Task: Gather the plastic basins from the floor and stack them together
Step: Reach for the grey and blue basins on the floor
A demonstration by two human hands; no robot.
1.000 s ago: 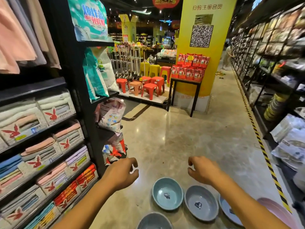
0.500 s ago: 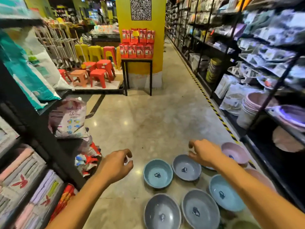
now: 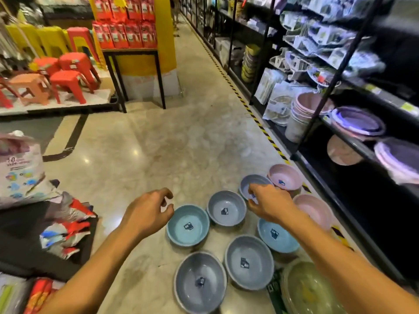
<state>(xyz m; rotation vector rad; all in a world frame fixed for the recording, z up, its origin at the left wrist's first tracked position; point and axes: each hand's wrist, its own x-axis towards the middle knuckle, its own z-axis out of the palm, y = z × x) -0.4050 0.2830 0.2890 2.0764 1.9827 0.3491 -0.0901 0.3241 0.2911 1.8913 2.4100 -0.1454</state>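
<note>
Plastic basins sit open side up on the floor (image 3: 158, 155) at lower centre and right: a teal basin (image 3: 187, 225), a grey basin (image 3: 226, 208), a light blue basin (image 3: 277, 239) and a pink basin (image 3: 284, 180) by the shelving. Both hands hover apart, loosely curled and empty: the left hand (image 3: 147, 214) left of the teal basin, the right hand (image 3: 269, 207) overlapping a lavender basin (image 3: 251, 181).

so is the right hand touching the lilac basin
Cannot tell. In the head view the right hand overlaps the near rim of the lilac basin, but whether its fingers rest on it or hover above is unclear.
</note>
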